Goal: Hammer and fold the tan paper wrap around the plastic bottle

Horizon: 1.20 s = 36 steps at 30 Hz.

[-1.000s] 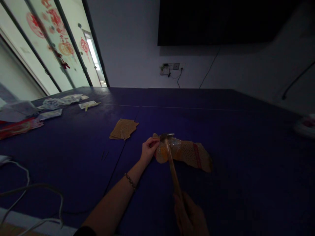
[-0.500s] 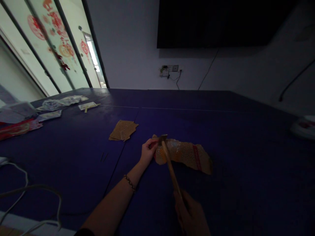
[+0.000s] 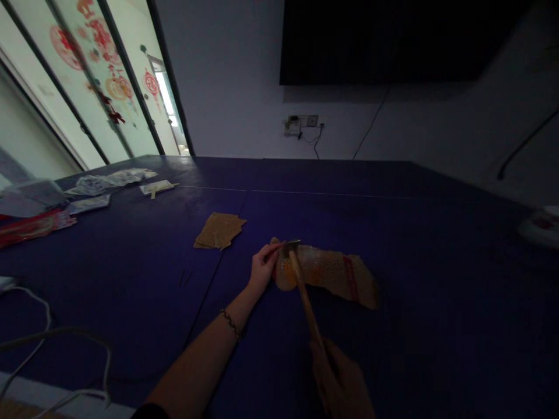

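My right hand (image 3: 340,381) is wrapped around the wooden handle of a hammer (image 3: 305,302). The hammer's dark metal head lies over the left end of a long brown speckled strip (image 3: 327,267), which has a red band and shiny, transparent patches. My left hand (image 3: 262,265) rests at that same end with thumb and fingers pinched together, close against the hammer head. What the pinch holds is too small and dark to make out. A stack of brown speckled pieces (image 3: 219,230) lies beyond my left hand, and two thin dark rods (image 3: 186,278) lie to its left.
The dark blue table (image 3: 144,291) has seams across it. White cables (image 3: 48,331) loop at the near left. Plastic packets (image 3: 109,183) and a red package (image 3: 37,227) sit at the far left. A pale object (image 3: 541,227) stands at the right edge.
The hammer head has tilted and shifted very slightly right over the strip's left end. My left hand stays pinched in the same place; the strip and stack look unmoved.
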Motion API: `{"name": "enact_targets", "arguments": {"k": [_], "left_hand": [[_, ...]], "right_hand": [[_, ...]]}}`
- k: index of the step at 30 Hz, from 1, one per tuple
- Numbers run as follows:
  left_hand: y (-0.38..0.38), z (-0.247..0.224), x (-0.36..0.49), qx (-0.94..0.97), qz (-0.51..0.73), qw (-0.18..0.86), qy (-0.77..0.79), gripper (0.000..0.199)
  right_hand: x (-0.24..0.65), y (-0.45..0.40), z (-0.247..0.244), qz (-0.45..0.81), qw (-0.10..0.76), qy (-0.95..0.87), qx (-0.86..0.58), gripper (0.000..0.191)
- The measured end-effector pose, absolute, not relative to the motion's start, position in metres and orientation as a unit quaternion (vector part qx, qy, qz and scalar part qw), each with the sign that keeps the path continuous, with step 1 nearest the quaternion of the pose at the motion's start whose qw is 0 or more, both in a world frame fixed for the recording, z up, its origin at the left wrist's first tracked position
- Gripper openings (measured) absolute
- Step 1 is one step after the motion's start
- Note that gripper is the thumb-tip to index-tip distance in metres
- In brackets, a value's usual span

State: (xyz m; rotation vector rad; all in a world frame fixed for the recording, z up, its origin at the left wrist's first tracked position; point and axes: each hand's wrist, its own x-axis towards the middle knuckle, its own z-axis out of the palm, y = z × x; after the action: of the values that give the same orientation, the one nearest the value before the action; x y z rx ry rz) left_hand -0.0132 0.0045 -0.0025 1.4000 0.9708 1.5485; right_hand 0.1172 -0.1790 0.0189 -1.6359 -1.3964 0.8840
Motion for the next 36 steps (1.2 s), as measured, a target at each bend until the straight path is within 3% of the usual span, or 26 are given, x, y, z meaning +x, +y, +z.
{"name": "enact_targets", "arguments": {"k": [17, 36], "left_hand": [[0.003, 0.0, -0.013, 0.528, 0.629, 0.434, 0.369, 0.02], [0.001, 0.003, -0.015, 0.532, 0.634, 0.425, 0.367, 0.021]], "right_hand": [[0.111, -0.18, 0.015, 0.371, 0.405, -0.538, -0.639, 0.054], [0.113, -0.198, -0.007, 0.329, 0.417, -0.536, -0.656, 0.063]]}}
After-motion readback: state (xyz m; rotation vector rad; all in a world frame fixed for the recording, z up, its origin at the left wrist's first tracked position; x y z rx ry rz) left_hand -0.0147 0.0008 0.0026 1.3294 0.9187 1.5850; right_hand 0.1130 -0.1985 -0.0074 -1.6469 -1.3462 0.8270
